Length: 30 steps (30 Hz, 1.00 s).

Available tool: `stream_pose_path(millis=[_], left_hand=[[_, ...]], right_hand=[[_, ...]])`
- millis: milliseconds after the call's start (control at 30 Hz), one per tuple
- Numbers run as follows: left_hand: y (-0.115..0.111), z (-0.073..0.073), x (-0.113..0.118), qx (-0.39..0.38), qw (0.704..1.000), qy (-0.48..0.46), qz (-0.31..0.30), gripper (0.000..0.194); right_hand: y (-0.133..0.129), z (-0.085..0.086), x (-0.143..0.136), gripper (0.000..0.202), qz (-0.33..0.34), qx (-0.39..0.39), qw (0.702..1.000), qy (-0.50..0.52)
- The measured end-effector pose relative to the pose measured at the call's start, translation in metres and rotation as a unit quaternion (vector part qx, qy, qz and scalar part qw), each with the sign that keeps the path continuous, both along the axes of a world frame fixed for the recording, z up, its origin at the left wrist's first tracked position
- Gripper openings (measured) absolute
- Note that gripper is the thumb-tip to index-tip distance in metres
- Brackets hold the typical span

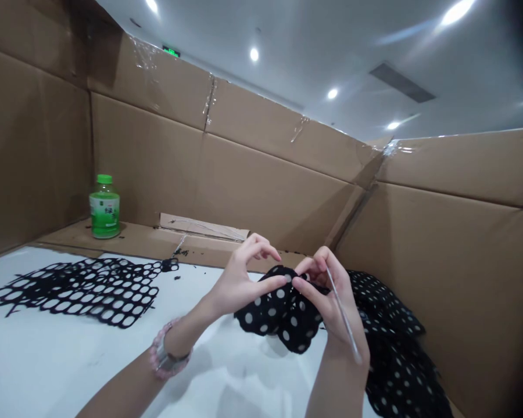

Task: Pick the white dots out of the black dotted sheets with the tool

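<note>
My left hand (239,278) rests its thumb on the near face of a bunched black cloth with white dots (265,310), its other fingers arched over the back. My right hand (331,290) pinches the top of the same cloth between thumb and fingers. Tucked in that hand, a thin silvery rod (344,316) slants down past the wrist; its exact kind is unclear. The cloth is held just above the white table, its folds hanging down. Part of its upper edge is hidden by my fingers.
A black net-like sheet with round holes (113,293) lies on the white tabletop (47,354) at left. Behind it stands a green bottle (105,209). More dotted black cloth (401,360) is heaped at right. Cardboard walls (261,180) enclose the table.
</note>
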<state>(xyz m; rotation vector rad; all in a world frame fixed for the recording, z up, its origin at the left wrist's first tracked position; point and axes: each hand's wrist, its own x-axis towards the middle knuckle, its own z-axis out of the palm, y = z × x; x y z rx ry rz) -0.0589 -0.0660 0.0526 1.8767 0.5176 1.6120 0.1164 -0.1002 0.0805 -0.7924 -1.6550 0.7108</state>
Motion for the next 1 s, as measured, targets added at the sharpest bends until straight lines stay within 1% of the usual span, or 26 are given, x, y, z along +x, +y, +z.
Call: stream_pose_path(millis=[33, 67, 133, 267, 367, 467, 567, 633, 700, 800, 867, 900, 933, 1000], left_hand=[[-0.002, 0.0, 0.002, 0.027, 0.999, -0.016, 0.027, 0.012], [-0.003, -0.001, 0.004, 0.047, 0.998, -0.026, 0.032, 0.007], [-0.006, 0.0, 0.006, 0.056, 0.998, -0.042, 0.004, 0.007], [-0.01, 0.002, 0.004, -0.04, 0.996, -0.044, -0.07, 0.011], [-0.013, 0.005, 0.001, -0.093, 0.991, -0.015, -0.097, 0.014], [-0.011, 0.006, 0.001, -0.144, 0.982, -0.014, -0.119, 0.012], [0.003, 0.0, 0.007, -0.192, 0.971, -0.067, -0.128, 0.023], [0.019, -0.008, 0.011, -0.213, 0.965, -0.093, -0.117, 0.031], [0.037, -0.02, 0.014, -0.231, 0.962, -0.103, -0.099, 0.036], [0.064, -0.04, 0.016, -0.253, 0.96, -0.105, -0.052, 0.039], [0.076, -0.056, 0.022, -0.261, 0.962, -0.08, -0.026, 0.034], [0.08, -0.065, 0.028, -0.262, 0.963, -0.057, -0.022, 0.03], [0.082, -0.074, 0.035, -0.261, 0.965, -0.028, -0.024, 0.028], [0.081, -0.093, 0.054, -0.252, 0.966, 0.034, -0.038, 0.027]], right_hand=[[0.001, 0.0, -0.002, 0.041, -0.002, 0.005, 1.0, 0.012], [0.003, 0.0, -0.004, 0.042, 0.0, 0.007, 1.0, 0.024], [0.005, -0.001, -0.009, 0.044, 0.011, 0.003, 0.999, 0.045], [0.002, -0.001, -0.011, 0.046, 0.042, -0.012, 0.997, 0.056], [-0.003, -0.001, -0.006, 0.045, 0.055, -0.029, 0.997, 0.033], [-0.005, -0.002, -0.002, 0.043, 0.025, -0.015, 1.0, 0.005], [-0.003, -0.002, -0.003, 0.035, -0.013, 0.004, 1.0, -0.02], [0.0, -0.002, -0.004, 0.032, -0.036, 0.002, 0.999, -0.037], [0.001, -0.001, -0.002, 0.031, -0.051, -0.001, 0.997, -0.049], [-0.006, 0.002, 0.011, 0.027, -0.082, 0.023, 0.995, -0.043], [-0.013, 0.004, 0.024, 0.026, -0.12, 0.069, 0.99, -0.021], [-0.016, 0.004, 0.03, 0.026, -0.121, 0.071, 0.99, -0.019], [-0.018, 0.004, 0.035, 0.027, -0.11, 0.067, 0.991, -0.027], [-0.02, 0.003, 0.041, 0.029, -0.089, 0.028, 0.994, -0.051]])
